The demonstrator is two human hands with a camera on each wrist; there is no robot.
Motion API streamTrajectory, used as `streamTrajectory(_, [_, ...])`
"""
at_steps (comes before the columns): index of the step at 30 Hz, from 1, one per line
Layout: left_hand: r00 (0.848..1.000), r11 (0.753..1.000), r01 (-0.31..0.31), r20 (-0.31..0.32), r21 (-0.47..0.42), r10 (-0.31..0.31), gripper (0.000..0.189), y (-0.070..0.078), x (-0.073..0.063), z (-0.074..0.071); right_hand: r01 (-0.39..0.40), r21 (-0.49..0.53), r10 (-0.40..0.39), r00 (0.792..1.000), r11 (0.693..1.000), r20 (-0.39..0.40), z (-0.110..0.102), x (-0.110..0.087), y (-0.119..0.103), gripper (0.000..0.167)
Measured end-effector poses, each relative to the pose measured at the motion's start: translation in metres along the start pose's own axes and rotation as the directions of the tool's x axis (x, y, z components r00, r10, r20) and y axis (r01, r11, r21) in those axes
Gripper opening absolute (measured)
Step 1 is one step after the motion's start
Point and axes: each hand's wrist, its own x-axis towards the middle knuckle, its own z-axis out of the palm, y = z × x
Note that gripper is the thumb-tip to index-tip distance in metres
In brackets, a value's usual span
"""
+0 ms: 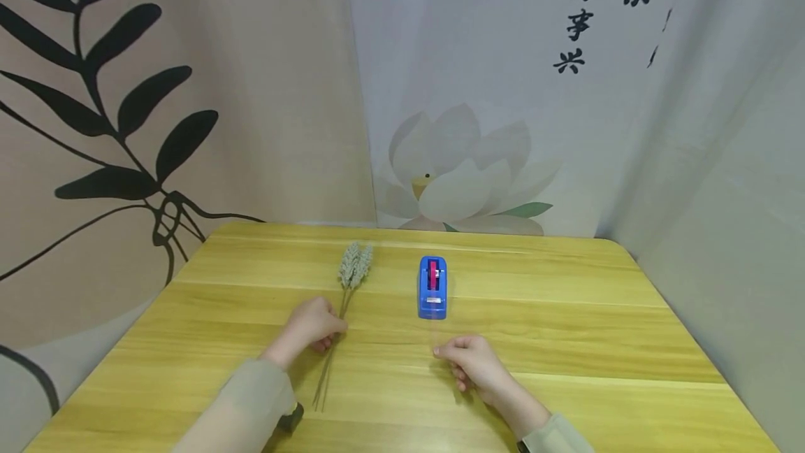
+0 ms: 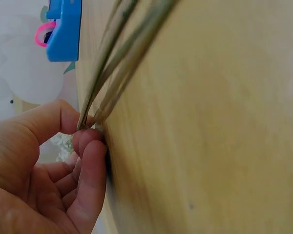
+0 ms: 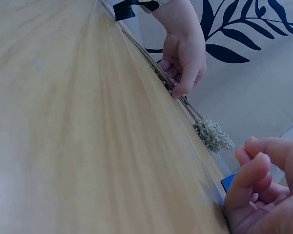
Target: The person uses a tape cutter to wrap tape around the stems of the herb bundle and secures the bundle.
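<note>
A small bunch of dried flowers (image 1: 355, 265) lies on the table, its grey-green heads toward the far edge. My left hand (image 1: 312, 325) pinches its thin stems (image 2: 105, 70) between thumb and fingers. To the right stands a blue tape dispenser (image 1: 432, 288) with a pink core. From its near end a faint, nearly see-through strip of tape (image 1: 434, 333) runs toward me. My right hand (image 1: 473, 363) pinches the strip's free end between thumb and forefinger, just above the table. In the right wrist view the dispenser is mostly hidden behind that hand.
The wooden table (image 1: 604, 341) has a rounded far corner on the right. Behind it hangs a pale curtain (image 1: 283, 89) printed with dark leaves, a lotus and writing. A dark band with a block (image 1: 291, 418) sits at my left wrist.
</note>
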Motion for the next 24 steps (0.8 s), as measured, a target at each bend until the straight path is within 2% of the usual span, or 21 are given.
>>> streamTrajectory(9, [1.0, 1.0, -0.015, -0.02, 0.017, 0.016, 0.039, 0.002, -0.004, -0.001, 0.016, -0.004, -0.016, 1.0, 1.0, 0.006, 0.0, -0.001, 0.001, 0.026])
streamTrajectory(14, [0.998, 0.998, -0.055, -0.032, 0.043, 0.056, 0.041, 0.001, -0.008, -0.004, 0.02, -0.004, -0.02, 1.0, 1.0, 0.005, 0.0, 0.0, 0.001, 0.027])
streamTrajectory(20, [0.997, 0.997, -0.076, -0.023, 0.013, 0.076, 0.023, -0.001, -0.018, -0.006, 0.02, 0.004, -0.02, 1.0, 1.0, 0.006, 0.001, -0.002, 0.0, 0.025])
streamTrajectory(24, [0.999, 0.998, -0.054, 0.009, -0.036, 0.054, 0.014, -0.006, -0.026, -0.005, 0.03, 0.002, -0.03, 1.0, 1.0, 0.005, 0.002, -0.003, -0.001, 0.025])
